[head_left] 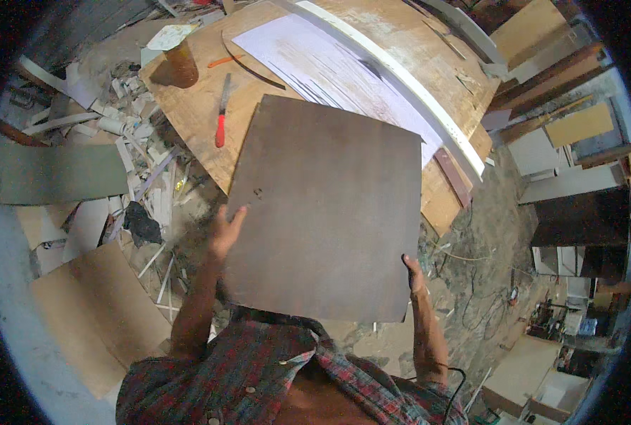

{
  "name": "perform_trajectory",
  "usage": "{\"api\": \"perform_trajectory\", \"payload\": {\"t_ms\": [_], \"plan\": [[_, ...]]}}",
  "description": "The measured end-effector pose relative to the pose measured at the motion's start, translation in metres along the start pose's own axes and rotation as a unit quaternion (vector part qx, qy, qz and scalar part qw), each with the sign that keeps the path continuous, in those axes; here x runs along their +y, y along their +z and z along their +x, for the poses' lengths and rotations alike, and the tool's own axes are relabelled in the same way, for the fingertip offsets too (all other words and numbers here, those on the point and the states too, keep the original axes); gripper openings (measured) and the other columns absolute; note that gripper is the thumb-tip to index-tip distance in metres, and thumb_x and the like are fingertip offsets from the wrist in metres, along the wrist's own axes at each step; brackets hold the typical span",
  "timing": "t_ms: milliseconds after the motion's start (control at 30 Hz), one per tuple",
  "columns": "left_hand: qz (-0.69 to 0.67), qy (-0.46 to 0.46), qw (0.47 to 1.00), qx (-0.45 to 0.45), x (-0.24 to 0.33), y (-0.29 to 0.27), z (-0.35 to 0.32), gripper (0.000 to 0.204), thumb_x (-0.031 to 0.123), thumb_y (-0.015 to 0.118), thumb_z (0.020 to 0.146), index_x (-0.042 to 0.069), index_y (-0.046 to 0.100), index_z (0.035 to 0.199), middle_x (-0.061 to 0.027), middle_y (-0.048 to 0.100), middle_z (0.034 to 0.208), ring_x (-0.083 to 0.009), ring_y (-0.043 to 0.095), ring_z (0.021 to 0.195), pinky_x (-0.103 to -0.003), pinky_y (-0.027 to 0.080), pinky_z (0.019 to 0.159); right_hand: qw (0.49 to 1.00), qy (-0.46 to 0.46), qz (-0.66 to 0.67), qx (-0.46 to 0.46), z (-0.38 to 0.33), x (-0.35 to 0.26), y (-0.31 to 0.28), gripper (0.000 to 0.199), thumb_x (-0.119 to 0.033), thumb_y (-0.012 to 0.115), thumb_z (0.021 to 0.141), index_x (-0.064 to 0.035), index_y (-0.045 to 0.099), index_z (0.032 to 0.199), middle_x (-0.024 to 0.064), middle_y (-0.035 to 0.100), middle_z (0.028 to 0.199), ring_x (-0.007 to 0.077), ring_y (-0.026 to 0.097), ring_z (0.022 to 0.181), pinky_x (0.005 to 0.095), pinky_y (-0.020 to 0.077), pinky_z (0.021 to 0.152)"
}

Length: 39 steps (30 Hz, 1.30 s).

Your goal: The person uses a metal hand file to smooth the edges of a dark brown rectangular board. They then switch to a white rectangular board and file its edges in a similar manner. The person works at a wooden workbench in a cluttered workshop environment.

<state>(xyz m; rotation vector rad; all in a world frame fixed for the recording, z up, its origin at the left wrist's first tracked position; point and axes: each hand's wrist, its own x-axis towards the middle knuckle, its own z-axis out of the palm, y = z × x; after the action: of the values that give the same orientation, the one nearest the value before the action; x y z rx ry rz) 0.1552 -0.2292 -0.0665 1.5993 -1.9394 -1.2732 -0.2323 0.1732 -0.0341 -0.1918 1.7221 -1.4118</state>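
I hold a square dark brown board [326,209] flat in front of me, over the near edge of a plywood workbench [195,106]. My left hand [224,232] grips its left edge with the thumb on top. My right hand [414,275] grips its lower right edge, and most of those fingers are hidden under the panel. Beyond the board, a large white sheet with dark lines [329,67] lies on the bench.
On the bench lie a red-handled tool [221,113], an orange pencil [224,61], a brown jar with a pale lid [177,57] and a curved white strip [407,85]. Offcuts and scraps litter the floor at left [131,156]. Boards and boxes stand at right [570,163].
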Motion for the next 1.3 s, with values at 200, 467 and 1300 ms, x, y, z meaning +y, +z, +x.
{"api": "perform_trajectory", "payload": {"t_ms": [200,467,1300], "plan": [[-0.159,0.106,0.981,-0.026,0.136,-0.051,-0.104,0.054,0.039,0.062,0.099,-0.005,0.059,0.13,-0.0186,0.068,0.119,-0.0274,0.063,0.11,-0.039,0.048,0.096,0.991,-0.075,-0.012,0.108,-0.116,-0.111,-0.035,0.048,-0.037,0.074,0.084,-0.0025,0.065,0.116,0.01,0.065,0.113,0.0237,0.057,0.112,0.0426,0.0424,0.102],[-0.492,0.27,0.803,-0.201,0.352,0.162,-0.167,0.055,0.038,0.063,0.099,-0.004,0.054,0.135,-0.0165,0.061,0.131,-0.0256,0.057,0.122,-0.039,0.044,0.106,0.756,-0.196,-0.515,0.354,-0.414,-0.339,-0.255,0.027,-0.022,0.063,0.094,-0.0043,0.066,0.115,0.0095,0.065,0.107,0.0212,0.06,0.1,0.0362,0.049,0.093],[0.05,0.654,0.61,-0.445,0.131,0.369,-0.24,0.046,0.019,0.057,0.09,-0.003,0.058,0.129,-0.0298,0.054,0.133,-0.0448,0.051,0.126,-0.054,0.035,0.112,0.66,0.342,-0.482,0.464,-0.689,-0.011,-0.173,0.04,-0.033,0.074,0.08,-0.0011,0.061,0.1,0.0093,0.056,0.097,0.0197,0.052,0.088,0.0381,0.0462,0.077]]}}
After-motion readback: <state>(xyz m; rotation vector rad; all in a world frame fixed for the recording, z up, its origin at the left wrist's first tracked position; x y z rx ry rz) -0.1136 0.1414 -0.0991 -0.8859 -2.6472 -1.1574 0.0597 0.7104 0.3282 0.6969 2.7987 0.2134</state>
